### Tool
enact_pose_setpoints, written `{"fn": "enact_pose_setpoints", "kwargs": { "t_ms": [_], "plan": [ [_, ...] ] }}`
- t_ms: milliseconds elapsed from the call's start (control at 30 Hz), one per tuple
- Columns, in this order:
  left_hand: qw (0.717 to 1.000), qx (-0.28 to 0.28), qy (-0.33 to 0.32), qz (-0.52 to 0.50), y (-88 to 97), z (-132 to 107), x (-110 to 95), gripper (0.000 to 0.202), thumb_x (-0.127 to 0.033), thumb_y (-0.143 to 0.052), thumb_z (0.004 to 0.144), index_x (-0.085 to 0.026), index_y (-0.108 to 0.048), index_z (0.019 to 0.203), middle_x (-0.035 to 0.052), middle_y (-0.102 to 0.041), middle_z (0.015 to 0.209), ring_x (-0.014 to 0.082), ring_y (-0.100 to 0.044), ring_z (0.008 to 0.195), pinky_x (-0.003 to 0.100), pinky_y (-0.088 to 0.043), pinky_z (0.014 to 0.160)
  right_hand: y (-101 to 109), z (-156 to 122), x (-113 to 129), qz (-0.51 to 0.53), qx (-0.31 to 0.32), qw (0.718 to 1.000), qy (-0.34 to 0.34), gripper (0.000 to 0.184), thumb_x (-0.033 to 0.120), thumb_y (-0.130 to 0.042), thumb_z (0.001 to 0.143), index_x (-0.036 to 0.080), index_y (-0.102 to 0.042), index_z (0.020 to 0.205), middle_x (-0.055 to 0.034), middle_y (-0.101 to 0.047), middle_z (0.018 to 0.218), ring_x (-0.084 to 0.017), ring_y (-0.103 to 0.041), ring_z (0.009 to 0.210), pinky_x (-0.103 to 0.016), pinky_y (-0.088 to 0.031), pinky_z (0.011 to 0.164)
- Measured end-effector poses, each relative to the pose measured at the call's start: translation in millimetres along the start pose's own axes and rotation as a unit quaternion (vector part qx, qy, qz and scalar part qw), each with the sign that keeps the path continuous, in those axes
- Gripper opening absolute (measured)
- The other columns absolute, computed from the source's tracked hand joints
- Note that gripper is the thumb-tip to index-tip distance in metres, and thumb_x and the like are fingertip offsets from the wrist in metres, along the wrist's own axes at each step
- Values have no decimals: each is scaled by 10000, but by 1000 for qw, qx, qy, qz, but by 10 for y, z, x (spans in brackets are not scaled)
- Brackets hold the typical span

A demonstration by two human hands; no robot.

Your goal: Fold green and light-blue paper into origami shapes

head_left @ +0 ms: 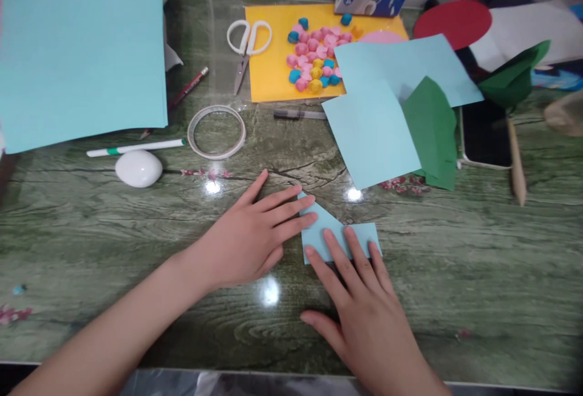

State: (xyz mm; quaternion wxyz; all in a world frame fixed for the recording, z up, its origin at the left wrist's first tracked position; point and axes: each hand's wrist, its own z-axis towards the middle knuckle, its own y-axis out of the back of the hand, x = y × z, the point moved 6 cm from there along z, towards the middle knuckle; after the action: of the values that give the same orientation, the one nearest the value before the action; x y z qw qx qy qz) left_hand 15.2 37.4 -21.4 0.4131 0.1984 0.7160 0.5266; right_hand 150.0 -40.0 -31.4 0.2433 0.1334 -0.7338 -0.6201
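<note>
A small folded piece of light blue paper (321,221) lies flat on the green marbled table (455,299). My left hand (255,235) is spread, its fingertips resting on the paper's left edge. From the right, my right hand (359,293) lays its spread fingers along the lower part of the paper, thumb out to the side on the table. Neither hand grips anything. Parts of the folded paper are hidden under the fingers. Beyond it lies a larger light blue sheet (368,135), beside a folded green paper (430,135).
At the back are white-handled scissors (248,40) and a yellow sheet (271,74) bearing pink, blue and yellow pieces. A tape roll (189,132), a white egg-shaped object (139,169) and a blue paper stack (86,50) are at left. A phone (485,135) lies right.
</note>
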Motion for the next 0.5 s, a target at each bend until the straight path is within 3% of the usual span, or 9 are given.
{"fn": "enact_pose_setpoints", "kwargs": {
  "t_ms": [500],
  "plan": [
    [1000,-21,2,4,-3,1,6,495,-227,-453,859,-240,-402,1351,18,-375,1449,232,-258,1368,533,16,1137,11,-1,-5,6,-4,1000,2,669,533,-474,842,243,-307,1421,-52,-209,1515,-350,-127,1380,-553,-181,1062]
  ]
}}
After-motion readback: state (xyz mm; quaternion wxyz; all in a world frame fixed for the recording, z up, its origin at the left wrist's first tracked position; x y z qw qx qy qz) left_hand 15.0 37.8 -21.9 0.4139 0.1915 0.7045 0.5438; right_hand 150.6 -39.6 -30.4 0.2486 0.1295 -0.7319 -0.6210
